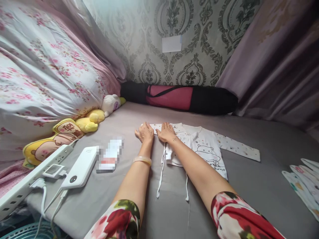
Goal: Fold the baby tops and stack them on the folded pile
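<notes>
A small white baby shirt with a sprinkled print and a cartoon hippo lies spread on the grey sheet. Its left-hand sleeve stretches under both of my hands. My left hand rests on the cuff end, thumb apart and fingers slightly bent. Beside it, my right hand lies flat on the same sleeve nearer the shoulder, fingers stretched out. Two white tie strings trail from the shirt toward me. The other sleeve extends out to the right. My right forearm hides part of the shirt front.
On the left lie a white power bank, a power strip with cables, and a blurred flat object. Plush toys line the bedding. A black and pink long bag lies against the wall. White printed cloths lie at right.
</notes>
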